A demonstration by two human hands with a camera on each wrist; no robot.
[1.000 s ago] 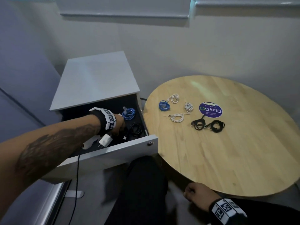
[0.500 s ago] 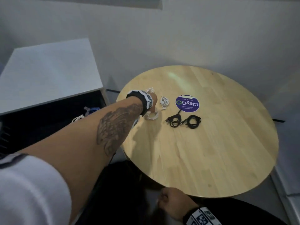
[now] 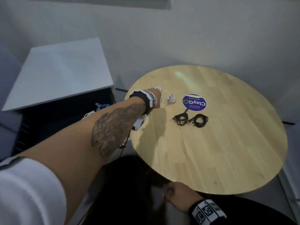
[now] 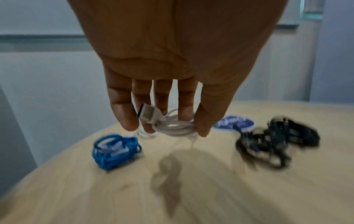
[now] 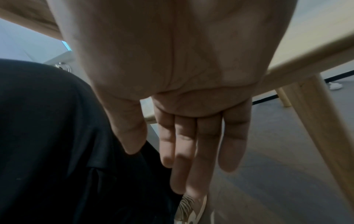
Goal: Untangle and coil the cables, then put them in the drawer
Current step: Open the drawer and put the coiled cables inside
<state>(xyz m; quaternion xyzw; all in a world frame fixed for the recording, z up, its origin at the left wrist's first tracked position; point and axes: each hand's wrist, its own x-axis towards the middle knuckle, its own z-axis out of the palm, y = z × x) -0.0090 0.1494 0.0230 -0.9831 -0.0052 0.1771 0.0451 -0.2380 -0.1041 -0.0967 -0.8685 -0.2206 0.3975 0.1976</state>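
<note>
Since the earlier frame, left hand (image 4: 159, 115) left the drawer (image 3: 65, 114) and pinches a white coil (image 4: 172, 125) at the table's (image 3: 211, 151) ten o'clock. Right hand (image 5: 191, 136) hangs relaxed, empty. Some coils stowed; blue coil (image 4: 114, 151) and black coils (image 3: 191, 120) remain.

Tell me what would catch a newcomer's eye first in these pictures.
The left hand stretched over the round wooden table, pinching a coiled white cable. Nearby on the table lie a blue coil, black coils and a purple sticker.
</note>
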